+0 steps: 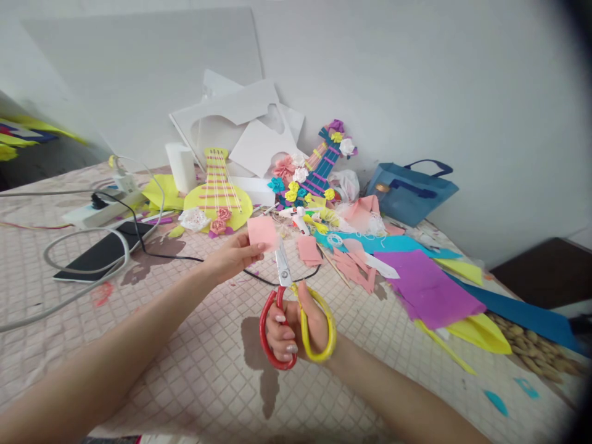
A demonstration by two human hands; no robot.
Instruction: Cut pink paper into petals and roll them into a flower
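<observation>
Between the thumb and fingers of my left hand (238, 254) is a pink paper square (261, 233), raised over the table. My right hand (296, 330) grips a pair of scissors (283, 271) by its loops, one red and one yellow. The blades point up and away, with their tips at the right edge of the pink square; whether they touch the paper I cannot tell. Just beyond, on the table, lies a small stack of pink squares (308, 251). Pink paper strips (354, 271) are scattered to its right.
A yellow paper guitar (217, 200) and a blue flower-covered one (321, 166) lean at the back. A glue gun (300, 219) lies amid scraps. Purple paper (430, 287) and a blue bag (411, 191) are right. Left are a power strip (99, 206), cables and a black tablet-like slab (104, 253).
</observation>
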